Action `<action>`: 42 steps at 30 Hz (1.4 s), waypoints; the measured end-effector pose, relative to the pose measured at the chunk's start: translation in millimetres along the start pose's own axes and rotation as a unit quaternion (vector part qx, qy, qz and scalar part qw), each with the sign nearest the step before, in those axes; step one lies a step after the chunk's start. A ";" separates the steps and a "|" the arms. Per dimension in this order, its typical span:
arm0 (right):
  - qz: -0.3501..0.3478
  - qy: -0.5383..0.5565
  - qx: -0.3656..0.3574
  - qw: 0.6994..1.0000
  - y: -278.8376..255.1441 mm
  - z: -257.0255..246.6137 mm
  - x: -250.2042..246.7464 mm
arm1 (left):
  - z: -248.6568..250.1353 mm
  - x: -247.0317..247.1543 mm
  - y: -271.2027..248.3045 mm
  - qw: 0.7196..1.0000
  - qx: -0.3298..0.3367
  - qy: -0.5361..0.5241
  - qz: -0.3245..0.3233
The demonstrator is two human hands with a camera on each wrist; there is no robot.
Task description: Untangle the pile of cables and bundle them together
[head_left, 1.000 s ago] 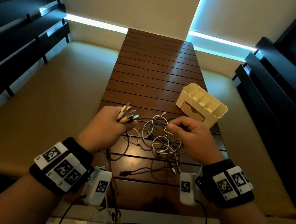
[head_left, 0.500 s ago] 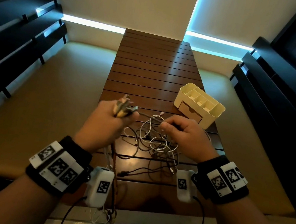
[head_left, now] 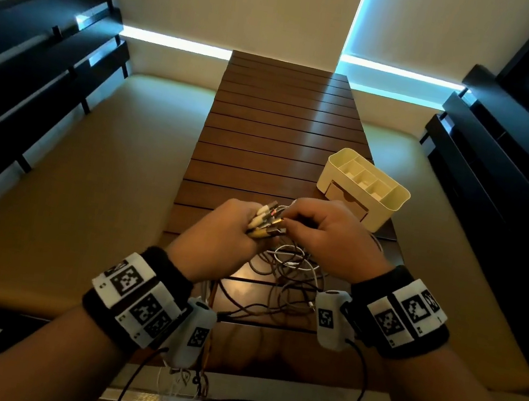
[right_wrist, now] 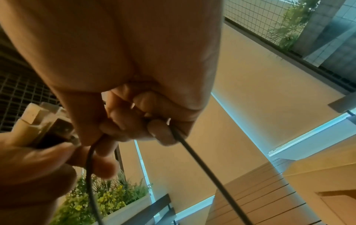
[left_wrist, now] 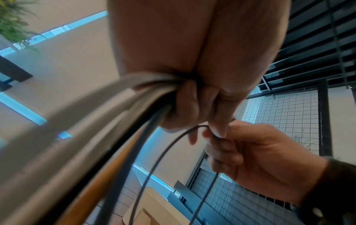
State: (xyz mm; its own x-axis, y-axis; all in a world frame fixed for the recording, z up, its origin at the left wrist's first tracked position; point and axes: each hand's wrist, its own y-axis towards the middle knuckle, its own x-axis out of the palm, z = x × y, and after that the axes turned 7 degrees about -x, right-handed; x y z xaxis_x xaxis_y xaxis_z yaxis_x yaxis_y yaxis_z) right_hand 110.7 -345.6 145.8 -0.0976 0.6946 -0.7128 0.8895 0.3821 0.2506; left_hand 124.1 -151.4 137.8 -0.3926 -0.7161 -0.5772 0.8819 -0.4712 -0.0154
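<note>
My left hand (head_left: 227, 232) grips a bunch of cable ends (head_left: 266, 223), their white and dark plugs (right_wrist: 41, 126) sticking out of the fist above the wooden table (head_left: 280, 116). Several grey and dark cords (left_wrist: 108, 124) run down from that fist. My right hand (head_left: 327, 234) is pressed against the plugs and pinches a thin dark cable (right_wrist: 194, 155), also seen as a dark cable (left_wrist: 167, 153) looping between both hands. A loose tangle of white and dark cables (head_left: 286, 273) lies on the table under the hands.
A cream compartment organiser with a drawer (head_left: 362, 188) stands on the table's right side, just beyond my right hand. Tan cushioned benches (head_left: 87, 172) flank the table, with dark slatted rails (head_left: 36, 60) on both sides. Some cords (head_left: 193, 376) hang over the near table edge.
My right hand moved left and up with the thin cable until it met the plug bunch in my left hand. The left hand rose slightly and stayed closed round the bunch.
</note>
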 end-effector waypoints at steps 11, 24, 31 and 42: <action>0.104 0.074 0.110 0.986 -20.5 35.4 2.3 | -13.9 -45.8 -10.4 0.986 -0.085 -0.128 0.060; 0.050 -0.032 -0.056 0.997 6.8 -4.2 -2.3 | 5.3 -8.7 -0.7 0.999 -0.005 0.014 0.037; 0.067 0.029 0.052 0.996 -8.3 20.7 1.0 | 2.6 -26.9 -6.7 0.989 0.001 -0.077 0.126; 0.112 0.007 0.021 0.993 -1.5 17.4 -2.9 | -2.6 -22.1 -9.0 0.994 -0.034 0.021 0.102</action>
State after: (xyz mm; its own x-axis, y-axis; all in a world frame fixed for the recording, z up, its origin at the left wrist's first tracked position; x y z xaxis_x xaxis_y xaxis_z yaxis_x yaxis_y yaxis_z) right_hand 117.5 -358.7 136.2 0.0994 0.7673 -0.6335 0.9070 0.1919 0.3748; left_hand 125.5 -130.0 148.6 -0.1942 -0.7701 -0.6077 0.9583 -0.2813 0.0502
